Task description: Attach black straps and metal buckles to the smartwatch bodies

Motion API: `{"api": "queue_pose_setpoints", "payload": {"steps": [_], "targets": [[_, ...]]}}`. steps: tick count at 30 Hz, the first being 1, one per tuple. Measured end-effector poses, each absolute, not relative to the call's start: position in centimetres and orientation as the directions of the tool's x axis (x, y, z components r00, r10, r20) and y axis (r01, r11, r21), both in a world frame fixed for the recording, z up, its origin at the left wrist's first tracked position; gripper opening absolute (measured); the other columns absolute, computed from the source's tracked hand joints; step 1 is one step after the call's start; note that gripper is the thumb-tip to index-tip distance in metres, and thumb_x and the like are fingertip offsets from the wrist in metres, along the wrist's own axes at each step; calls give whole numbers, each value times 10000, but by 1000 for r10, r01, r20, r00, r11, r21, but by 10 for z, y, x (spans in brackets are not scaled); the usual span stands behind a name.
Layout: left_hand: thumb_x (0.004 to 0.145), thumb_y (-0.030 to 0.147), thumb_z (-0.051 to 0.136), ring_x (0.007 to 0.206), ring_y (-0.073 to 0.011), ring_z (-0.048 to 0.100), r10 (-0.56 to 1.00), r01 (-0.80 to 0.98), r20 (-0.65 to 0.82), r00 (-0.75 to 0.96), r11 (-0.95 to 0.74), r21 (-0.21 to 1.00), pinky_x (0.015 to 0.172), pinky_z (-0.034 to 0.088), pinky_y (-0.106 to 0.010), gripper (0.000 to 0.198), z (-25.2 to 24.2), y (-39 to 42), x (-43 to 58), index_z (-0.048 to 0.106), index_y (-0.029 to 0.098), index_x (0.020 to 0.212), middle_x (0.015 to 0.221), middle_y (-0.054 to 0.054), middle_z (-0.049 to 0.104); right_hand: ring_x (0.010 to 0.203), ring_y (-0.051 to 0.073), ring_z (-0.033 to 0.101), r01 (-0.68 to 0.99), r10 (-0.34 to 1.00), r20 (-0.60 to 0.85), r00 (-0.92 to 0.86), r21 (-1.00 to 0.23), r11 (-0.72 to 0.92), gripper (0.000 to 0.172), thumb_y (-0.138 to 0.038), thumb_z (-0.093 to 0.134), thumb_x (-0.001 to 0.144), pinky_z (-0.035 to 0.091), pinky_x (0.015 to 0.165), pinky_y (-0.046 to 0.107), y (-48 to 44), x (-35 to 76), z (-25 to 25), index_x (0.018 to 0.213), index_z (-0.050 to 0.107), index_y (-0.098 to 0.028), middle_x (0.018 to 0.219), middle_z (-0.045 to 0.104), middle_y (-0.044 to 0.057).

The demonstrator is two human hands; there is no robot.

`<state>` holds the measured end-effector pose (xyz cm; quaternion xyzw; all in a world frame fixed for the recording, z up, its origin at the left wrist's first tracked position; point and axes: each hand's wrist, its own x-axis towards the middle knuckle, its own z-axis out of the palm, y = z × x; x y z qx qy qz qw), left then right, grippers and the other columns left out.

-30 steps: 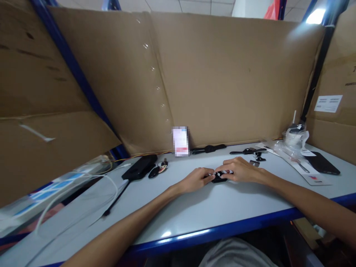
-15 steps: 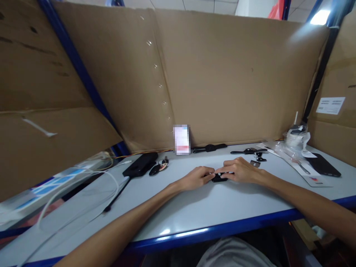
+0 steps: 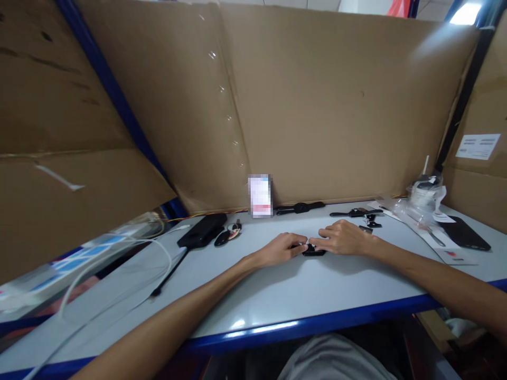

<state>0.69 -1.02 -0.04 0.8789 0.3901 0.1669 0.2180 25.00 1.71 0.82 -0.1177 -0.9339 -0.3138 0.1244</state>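
Between my hands, low over the white tabletop, is a small black rectangular piece [image 3: 314, 253], too small to make out in detail. My left hand [image 3: 285, 248] is closed, thumb and fingers pinching its left end. My right hand [image 3: 339, 238] has its fingers bent, and their tips press on the top and right part of the piece. The fingers cover much of it. Just beyond my right hand lie a black watch with its strap [image 3: 356, 212], a small shiny black part [image 3: 371, 221] and a small flat dark piece [image 3: 365, 229].
Against the cardboard back wall [image 3: 317, 105] lean a lit phone [image 3: 260, 196] and a black smartwatch [image 3: 301, 208]. To the left are a black box-like device [image 3: 203, 230], keys [image 3: 228, 235] and white cables [image 3: 168, 258]. A dark phone [image 3: 464, 233] and a wrapped cup [image 3: 423, 192] stand right.
My right hand's fingertips have shifted slightly on the black piece, and its index finger is more bent. My left hand keeps its pinch. The whole view has tilted a little.
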Motion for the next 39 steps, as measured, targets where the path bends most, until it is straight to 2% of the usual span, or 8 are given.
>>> {"api": "queue_pose_setpoints", "payload": {"steps": [8, 12, 15, 21, 23, 27, 33, 39], "targets": [[943, 389, 433, 564, -104, 299, 769, 630, 103, 631, -585, 511, 539, 229, -230, 354, 4, -13, 8, 609, 148, 752, 576, 47, 371, 587, 104, 505, 297, 117, 323, -939, 587, 753, 316, -368, 338, 1075, 223, 520, 305, 17, 248, 6, 1095, 604, -201, 767, 602, 6], [935, 353, 428, 589, -106, 320, 773, 636, 111, 625, -586, 502, 559, 248, -234, 316, 6, -17, 10, 613, 147, 785, 618, 38, 428, 615, 103, 520, 319, 158, 320, -934, 547, 774, 337, -383, 332, 1075, 250, 532, 280, 14, 246, 5, 1113, 611, -197, 811, 627, 22], [933, 371, 433, 590, -108, 320, 782, 634, 108, 613, -569, 524, 549, 240, -236, 322, 6, -19, 11, 576, 155, 743, 613, 42, 409, 630, 109, 538, 373, 233, 338, -912, 443, 815, 334, -395, 373, 1061, 247, 537, 267, 12, 246, 5, 1142, 638, -207, 847, 659, 33], [934, 426, 449, 593, -108, 326, 802, 648, 118, 586, -551, 525, 548, 239, -237, 384, -1, -16, 9, 493, 170, 651, 606, 48, 363, 704, 140, 604, 496, 439, 345, -830, 94, 863, 360, -469, 510, 988, 312, 602, 267, 6, 249, 15, 1104, 716, -198, 901, 721, 52], [923, 445, 459, 585, -111, 346, 819, 665, 136, 557, -538, 519, 550, 247, -239, 384, -4, -14, 9, 529, 169, 667, 597, 46, 397, 733, 160, 622, 533, 498, 287, -818, 52, 845, 395, -504, 519, 969, 326, 616, 271, 2, 249, 20, 1069, 733, -187, 914, 730, 67], [913, 454, 467, 586, -135, 448, 870, 729, 168, 463, -482, 485, 571, 289, -246, 331, -3, -16, 11, 650, 180, 883, 619, 36, 527, 781, 190, 647, 584, 572, 168, -803, 26, 812, 441, -578, 573, 909, 358, 643, 270, 0, 250, 28, 1065, 746, -204, 952, 739, 75], [944, 419, 412, 691, -176, 554, 867, 794, 226, 445, -498, 348, 652, 356, -279, 342, 7, -25, 15, 670, 202, 884, 778, -22, 655, 904, 225, 683, 826, 774, 316, -548, 62, 560, 404, -466, 449, 1004, 402, 719, 268, 23, 267, 39, 1038, 751, -201, 968, 756, 104], [901, 385, 504, 830, -209, 595, 831, 762, 219, 511, -556, 331, 723, 411, -300, 233, 8, -25, 12, 643, 203, 944, 904, -44, 669, 992, 263, 690, 948, 891, 324, -319, 94, 305, 367, -374, 424, 1002, 443, 781, 298, 51, 287, 39, 1067, 741, -202, 1047, 748, 140]]}}
